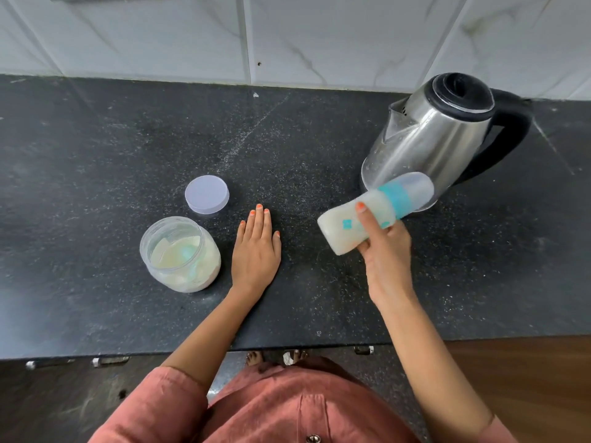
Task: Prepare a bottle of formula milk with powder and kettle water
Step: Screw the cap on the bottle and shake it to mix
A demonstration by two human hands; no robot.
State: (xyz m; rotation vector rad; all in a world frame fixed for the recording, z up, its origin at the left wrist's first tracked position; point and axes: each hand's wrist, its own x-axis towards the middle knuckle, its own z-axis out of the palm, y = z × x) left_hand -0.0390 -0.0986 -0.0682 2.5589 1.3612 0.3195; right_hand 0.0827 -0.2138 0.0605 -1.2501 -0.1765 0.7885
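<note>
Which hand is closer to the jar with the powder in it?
Left. The left hand lies flat on the counter just right of the jar; the right hand is farther right, holding the bottle by the kettle.

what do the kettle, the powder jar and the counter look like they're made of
Kettle: brushed stainless steel, going by its streaky reflections; the black trim looks plastic. Powder jar: clear plastic, probably; powder shows through its wall. Counter: polished dark speckled stone, likely granite.

The left hand [256, 252] lies palm down at the frame's centre, fingers straight and close together on the surface [287, 139]. Right of centre, the right hand [385, 251] curls thumb and fingers round a tilted bottle [339, 233]. Both forearms are bare.
</note>
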